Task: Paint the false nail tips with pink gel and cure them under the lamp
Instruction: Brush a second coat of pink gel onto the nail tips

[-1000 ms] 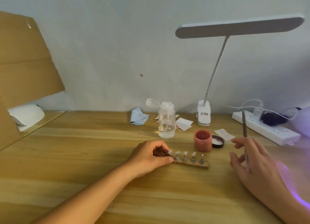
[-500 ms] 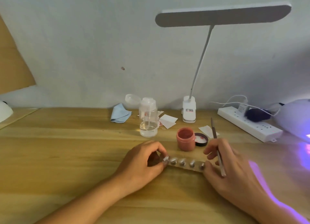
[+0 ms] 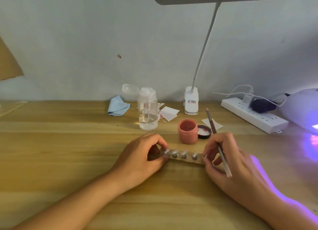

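Observation:
A narrow wooden strip with several metal stands carrying clear nail tips lies on the wooden table. My left hand pinches its left end. My right hand pinches its right end and also holds a thin brush, tip pointing away from me. Just behind the strip stands an open pink gel jar, its black lid beside it. The curing lamp sits at the far right and throws violet light onto the table.
A clear pump bottle stands behind the jar, with a blue cloth to its left and paper squares to its right. A white desk lamp stands at the wall. A power strip with cables lies at the right.
My right hand came in from the right with the brush and took hold of the strip's right end. My left hand stayed on the left end. The view shifted right and down.

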